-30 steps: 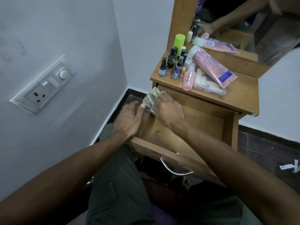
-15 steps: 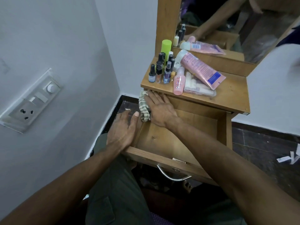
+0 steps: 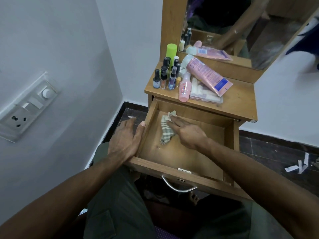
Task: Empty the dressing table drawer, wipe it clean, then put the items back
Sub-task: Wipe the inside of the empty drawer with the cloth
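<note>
Drawer (image 3: 181,156) of the dressing table (image 3: 241,104) stands pulled out toward the person, its wooden floor bare except for a checked cloth (image 3: 166,130) lying in the far left part. The right hand (image 3: 188,133) lies flat on the cloth, fingers stretched out and pressing it to the drawer bottom rather than closed around it. The left hand (image 3: 126,142) rests open on the drawer's left wall, palm down, thumb hooked over the top edge, fingers hanging outside.

A curved metal handle (image 3: 177,187) shows on the drawer front. On the table top, behind the drawer, the emptied items are gathered: a cluster of small dark-capped bottles (image 3: 165,75), a lime green can (image 3: 171,50) behind them, a small pink bottle (image 3: 184,88) lying down, a clear flat case (image 3: 205,95), and a large pink tube (image 3: 207,75) with a white cap and a blue patch resting across the case. Print covers the tube and the bottle labels, but none of it is sharp enough to read. The mirror (image 3: 241,28) reflects the tube and bottles. A white switch plate (image 3: 25,107) with a socket and a dial sits on the left wall.
</note>
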